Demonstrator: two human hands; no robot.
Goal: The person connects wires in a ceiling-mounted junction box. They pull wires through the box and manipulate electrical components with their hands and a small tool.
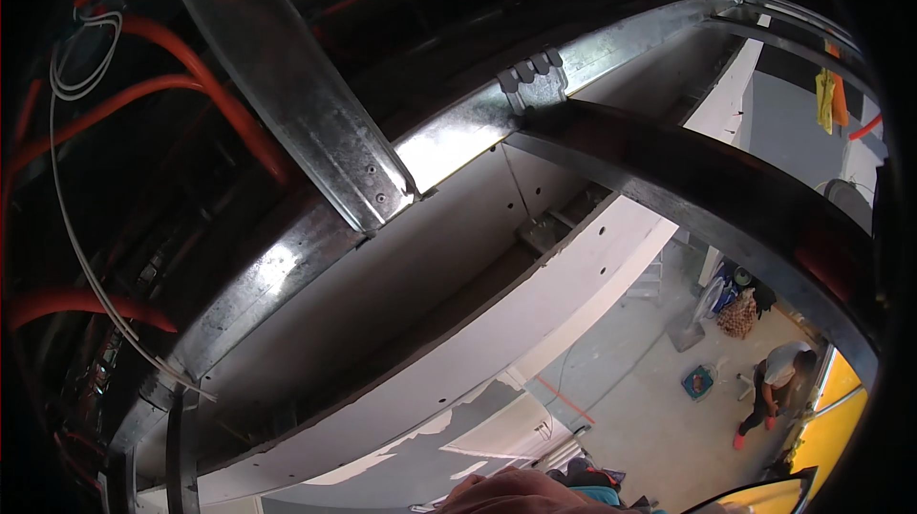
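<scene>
A long metal track [458, 137] curves across the middle, with bright glare on it. Grey gloved fingers with dark ends curl over its upper edge; I take them for my right hand [537, 84], though shadow hides much of it and its arm. Beside it, a dark metal stud [688, 199] runs toward the right rim. A shiny metal stud [287, 84] comes down from the upper left and meets the track, with small screws near its end. My left hand does not show. Reddish-brown cloth [530, 495] bulges in at the lower edge.
Below the track, a curved white board [478, 347] with dark holes borders a deep recess. Orange conduit [205, 84] and a loose white cable [72, 237] hang at left. Far below, a person [783, 375] is near a blue container [697, 382] on the pale floor [635, 356].
</scene>
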